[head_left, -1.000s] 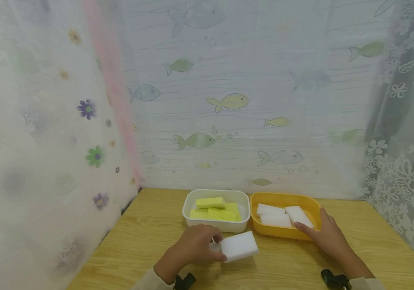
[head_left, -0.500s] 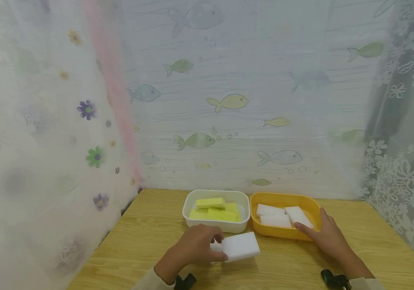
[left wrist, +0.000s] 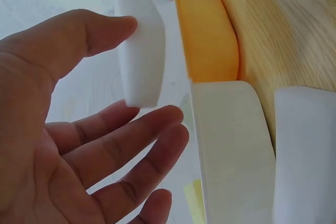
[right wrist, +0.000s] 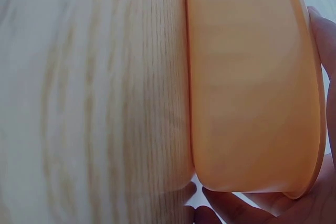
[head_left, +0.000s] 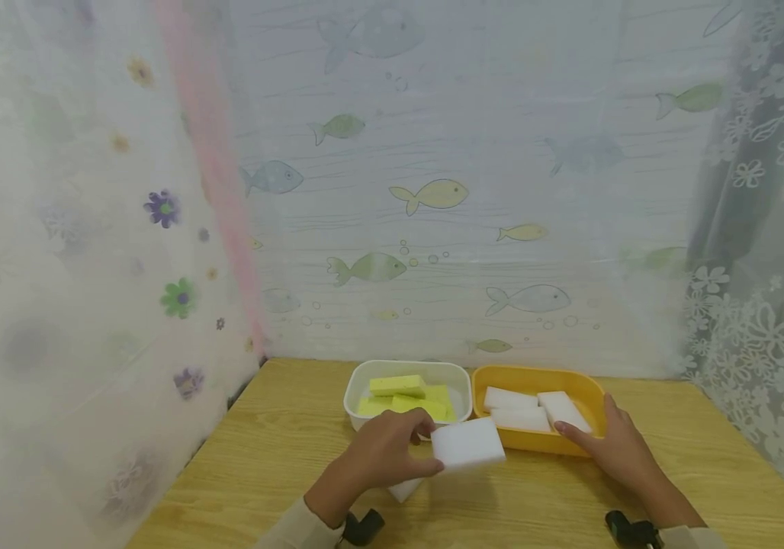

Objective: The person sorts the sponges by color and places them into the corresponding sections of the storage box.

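Raised over the table, my left hand [head_left: 392,450] pinches a white sponge block [head_left: 467,444] by its left end, between thumb and fingertips. The left wrist view shows the thumb pressed on the block's [left wrist: 143,51] face, other fingers spread below. A second white sponge block [head_left: 404,489] lies on the table, partly hidden under that hand. My right hand [head_left: 618,446] grips the right end of the orange container [head_left: 536,441], thumb over the front rim and fingers around the outside. Inside the container lie several white sponge blocks [head_left: 521,418].
Left of the orange container, close against it, stands a white container [head_left: 358,415] with several yellow sponges [head_left: 397,386]. Both stand on a wood-grain table [head_left: 261,442]. A fish-print curtain [head_left: 364,152] hangs behind, with a flowered one [head_left: 76,267] at the left.
My left hand has lifted the white sponge block up and to the right, toward the orange container, uncovering more of the block on the table. The right hand keeps its grip.
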Demonstrator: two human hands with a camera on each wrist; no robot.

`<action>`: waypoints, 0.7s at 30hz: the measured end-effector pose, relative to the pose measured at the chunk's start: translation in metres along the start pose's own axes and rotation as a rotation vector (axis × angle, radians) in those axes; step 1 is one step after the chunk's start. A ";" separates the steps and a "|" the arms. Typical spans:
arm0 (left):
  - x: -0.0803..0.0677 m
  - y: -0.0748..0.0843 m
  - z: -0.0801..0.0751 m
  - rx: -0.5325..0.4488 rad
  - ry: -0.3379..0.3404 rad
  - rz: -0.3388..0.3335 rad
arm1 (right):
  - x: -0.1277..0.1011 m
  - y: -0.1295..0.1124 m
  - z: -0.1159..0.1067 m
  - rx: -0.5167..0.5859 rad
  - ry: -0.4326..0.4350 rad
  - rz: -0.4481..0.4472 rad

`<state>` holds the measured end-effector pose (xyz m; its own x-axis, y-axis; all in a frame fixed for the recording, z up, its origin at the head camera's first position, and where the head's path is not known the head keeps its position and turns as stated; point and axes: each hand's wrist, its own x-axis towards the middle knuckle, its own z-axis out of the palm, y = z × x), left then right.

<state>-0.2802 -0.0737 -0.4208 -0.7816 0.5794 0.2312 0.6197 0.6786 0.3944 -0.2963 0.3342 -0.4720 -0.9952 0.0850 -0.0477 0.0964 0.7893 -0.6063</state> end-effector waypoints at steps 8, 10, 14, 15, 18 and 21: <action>0.017 -0.001 0.009 -0.184 0.072 -0.007 | 0.000 0.002 0.002 0.000 0.012 -0.012; 0.023 0.000 0.013 -0.209 0.101 -0.019 | 0.001 0.003 0.002 -0.002 0.013 -0.013; 0.032 0.004 0.021 -0.196 0.118 -0.048 | 0.001 0.005 0.002 -0.007 0.011 -0.015; 0.033 0.006 0.023 -0.190 0.101 -0.053 | 0.001 0.005 0.002 -0.005 0.009 -0.013; 0.036 0.013 0.029 -0.125 0.006 -0.031 | 0.001 0.005 0.002 0.003 0.003 -0.011; 0.035 0.020 0.037 -0.028 -0.115 0.026 | 0.001 0.003 0.002 0.005 0.007 -0.012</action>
<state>-0.2923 -0.0233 -0.4375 -0.7507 0.6460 0.1384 0.6364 0.6507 0.4143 -0.2969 0.3353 -0.4756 -0.9962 0.0793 -0.0350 0.0842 0.7874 -0.6106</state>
